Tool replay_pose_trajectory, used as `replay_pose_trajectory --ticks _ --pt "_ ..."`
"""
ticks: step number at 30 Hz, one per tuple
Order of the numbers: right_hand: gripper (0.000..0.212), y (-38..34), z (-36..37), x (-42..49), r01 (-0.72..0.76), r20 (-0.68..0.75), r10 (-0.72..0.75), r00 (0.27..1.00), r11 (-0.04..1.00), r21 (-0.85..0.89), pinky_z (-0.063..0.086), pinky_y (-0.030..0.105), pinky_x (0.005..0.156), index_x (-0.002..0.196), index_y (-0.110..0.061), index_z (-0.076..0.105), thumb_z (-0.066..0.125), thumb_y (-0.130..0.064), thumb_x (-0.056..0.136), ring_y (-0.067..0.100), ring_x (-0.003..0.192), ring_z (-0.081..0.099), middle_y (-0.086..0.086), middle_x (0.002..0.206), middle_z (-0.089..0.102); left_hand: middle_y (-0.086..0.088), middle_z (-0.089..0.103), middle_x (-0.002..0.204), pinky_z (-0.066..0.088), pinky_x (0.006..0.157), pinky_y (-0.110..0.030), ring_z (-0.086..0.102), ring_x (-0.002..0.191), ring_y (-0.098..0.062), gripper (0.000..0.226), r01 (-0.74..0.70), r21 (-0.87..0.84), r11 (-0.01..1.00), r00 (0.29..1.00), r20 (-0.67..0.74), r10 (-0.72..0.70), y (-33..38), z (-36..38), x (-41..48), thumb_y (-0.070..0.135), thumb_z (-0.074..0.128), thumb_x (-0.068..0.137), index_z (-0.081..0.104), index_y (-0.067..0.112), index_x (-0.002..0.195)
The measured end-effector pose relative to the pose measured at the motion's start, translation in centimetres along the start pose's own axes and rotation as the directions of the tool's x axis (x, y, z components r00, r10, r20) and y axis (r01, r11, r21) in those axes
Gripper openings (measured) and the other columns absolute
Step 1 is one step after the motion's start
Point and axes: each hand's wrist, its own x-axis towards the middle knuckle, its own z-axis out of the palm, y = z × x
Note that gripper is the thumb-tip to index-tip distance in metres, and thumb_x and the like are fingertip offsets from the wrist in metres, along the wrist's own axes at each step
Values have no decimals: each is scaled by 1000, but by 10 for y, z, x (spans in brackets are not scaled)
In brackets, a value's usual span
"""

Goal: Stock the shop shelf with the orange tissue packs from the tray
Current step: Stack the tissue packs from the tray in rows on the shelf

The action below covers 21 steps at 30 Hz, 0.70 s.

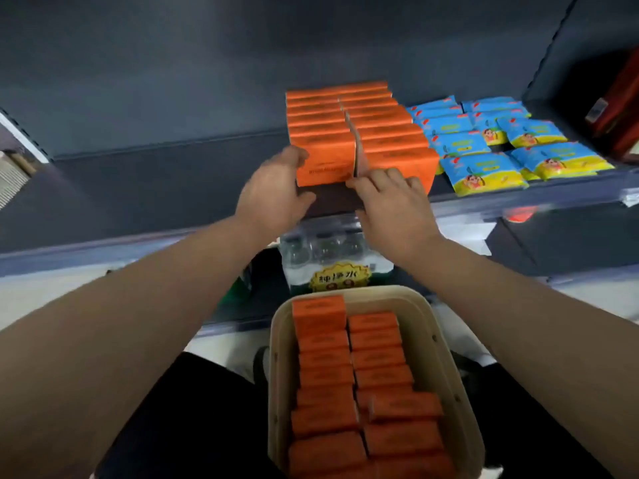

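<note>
Two rows of orange tissue packs [359,129] stand on the dark shop shelf [155,188]. My left hand [276,191] grips the left side of the front pack of the left row [325,167]. My right hand [394,205] rests with bent fingers against the front of the right row's front pack [404,164], its fingertips at the gap between the rows. Below, a beige tray [276,375] holds several more orange packs [349,382] in two rows.
Blue and yellow snack packets [498,143] lie on the shelf right of the orange packs. A pack of water bottles [328,257] sits on the lower level behind the tray. The shelf's left part is bare. A red item [622,108] stands at far right.
</note>
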Motion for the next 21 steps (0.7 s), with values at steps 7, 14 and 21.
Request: replay_pose_trajectory --ticks 7,14,21 --pt "39 -8 30 -159 -18 572 -10 820 999 44 31 41 100 128 -27 48 54 -33 90 24 125 39 0 130 48 0 65 112 49 88 -32 59 104 -18 30 48 74 996 882 465 -77 -10 92 -131 33 68 82 63 22 109" --pt "41 -4 51 -226 -135 825 45 563 990 38 32 38 101 128 -23 48 53 -38 90 24 123 43 2 129 49 0 61 120 43 90 -27 55 113 -18 25 58 141 988 787 602 -132 -22 140 -211 27 59 89 58 20 114" --pt "30 -8 62 -231 -245 807 90 584 967 70 34 40 96 125 -22 39 38 -22 96 25 117 48 2 128 53 1 62 113 44 83 -27 58 103 -16 18 85 223 971 685 695 -219 -29 147 -213 30 58 89 59 23 106"
